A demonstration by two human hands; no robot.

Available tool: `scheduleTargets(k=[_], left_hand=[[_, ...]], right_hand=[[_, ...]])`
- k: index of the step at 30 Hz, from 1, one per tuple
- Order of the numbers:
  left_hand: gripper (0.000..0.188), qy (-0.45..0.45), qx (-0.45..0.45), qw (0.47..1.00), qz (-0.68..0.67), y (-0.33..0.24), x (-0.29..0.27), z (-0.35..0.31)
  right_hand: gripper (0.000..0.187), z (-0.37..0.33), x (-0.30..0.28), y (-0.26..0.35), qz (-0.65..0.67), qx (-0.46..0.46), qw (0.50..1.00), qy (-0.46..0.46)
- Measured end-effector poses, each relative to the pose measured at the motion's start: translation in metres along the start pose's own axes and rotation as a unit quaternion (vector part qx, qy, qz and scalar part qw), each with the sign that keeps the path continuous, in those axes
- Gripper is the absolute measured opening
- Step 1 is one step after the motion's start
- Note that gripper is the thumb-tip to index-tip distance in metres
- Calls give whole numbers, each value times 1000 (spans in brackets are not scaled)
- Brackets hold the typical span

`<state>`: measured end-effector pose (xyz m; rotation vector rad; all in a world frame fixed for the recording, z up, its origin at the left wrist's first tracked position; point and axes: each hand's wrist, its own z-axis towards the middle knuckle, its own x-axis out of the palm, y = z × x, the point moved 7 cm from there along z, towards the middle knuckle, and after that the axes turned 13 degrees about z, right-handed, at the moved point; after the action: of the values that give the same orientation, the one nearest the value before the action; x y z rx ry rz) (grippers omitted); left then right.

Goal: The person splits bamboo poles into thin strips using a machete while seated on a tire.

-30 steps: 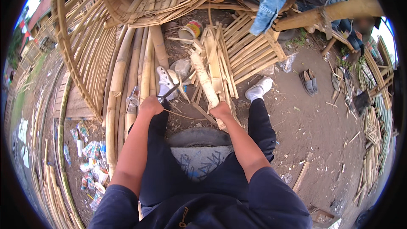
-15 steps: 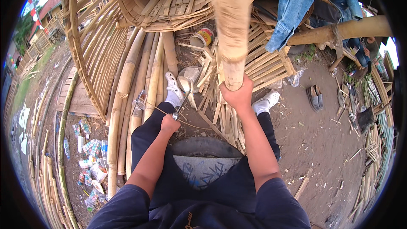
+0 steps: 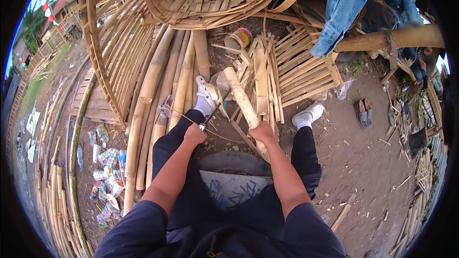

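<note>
My right hand (image 3: 262, 132) is closed around the near end of a short, pale length of bamboo (image 3: 243, 97). The bamboo slants away to the upper left, its far end beside a loose heap of split bamboo slats (image 3: 261, 76). In my left hand (image 3: 195, 134), fingers wrapped, is the handle of a long-bladed knife (image 3: 222, 103). Its narrow dark blade points up and to the right, apart from the bamboo. A thin curved strip passes close by my left hand. Between my legs is a grey block (image 3: 234, 184) with blue scribbles, a dark round rim behind it.
Long bamboo poles (image 3: 149, 86) lie to the left beside a slatted bamboo frame (image 3: 112, 62). A large woven basket (image 3: 215, 0) stands ahead, near a small bucket (image 3: 238, 39). Denim clothing (image 3: 342, 9) hangs over a thick pole (image 3: 406, 37). Plastic litter (image 3: 109, 172) and grey shoes (image 3: 363, 113) lie around.
My right hand has brought the bamboo down from upright before me to a low slant toward the upper left. The left hand keeps the knife, nearly in place.
</note>
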<state>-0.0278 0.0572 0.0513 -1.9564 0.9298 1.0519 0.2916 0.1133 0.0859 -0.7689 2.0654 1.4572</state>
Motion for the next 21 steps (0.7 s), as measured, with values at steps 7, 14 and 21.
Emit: scheduleTargets(k=[7, 14, 21], left_hand=[[37, -44, 18, 999, -21, -8, 16, 17], [38, -45, 14, 999, -20, -13, 13, 25], [34, 3, 27, 998, 56, -10, 10, 16]], right_hand=[[28, -49, -105, 121, 261, -345, 894, -117], [18, -57, -124, 135, 435, -476, 739, -193], [48, 22, 29, -20, -24, 56, 997, 55]])
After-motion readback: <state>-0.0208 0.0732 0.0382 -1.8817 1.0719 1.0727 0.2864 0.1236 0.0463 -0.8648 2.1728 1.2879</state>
